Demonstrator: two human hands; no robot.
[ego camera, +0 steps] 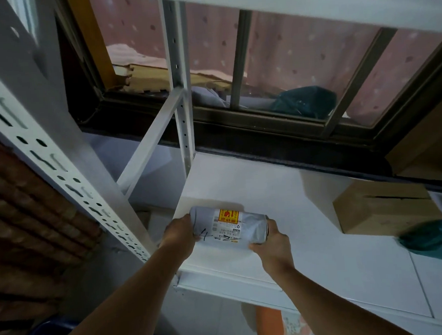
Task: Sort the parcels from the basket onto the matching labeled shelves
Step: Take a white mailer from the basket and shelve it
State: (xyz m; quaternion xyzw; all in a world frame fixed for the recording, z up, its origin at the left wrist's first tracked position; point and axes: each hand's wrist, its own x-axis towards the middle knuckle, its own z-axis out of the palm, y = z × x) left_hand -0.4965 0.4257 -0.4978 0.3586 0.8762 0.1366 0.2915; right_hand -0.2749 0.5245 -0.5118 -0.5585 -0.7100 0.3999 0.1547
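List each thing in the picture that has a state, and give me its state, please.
Grey parcel: held at both ends, over the shelf.
Left hand: gripping the parcel's left end.
Right hand: gripping the parcel's right end.
Cardboard box: resting on the shelf, flaps shut.
Teal parcel: lying on the shelf.
White shelf: partly filled.

My one camera sits on my head, looking forward and steeply down, close over my two hands point(178, 233) point(271, 245) at the white shelf point(311, 244).
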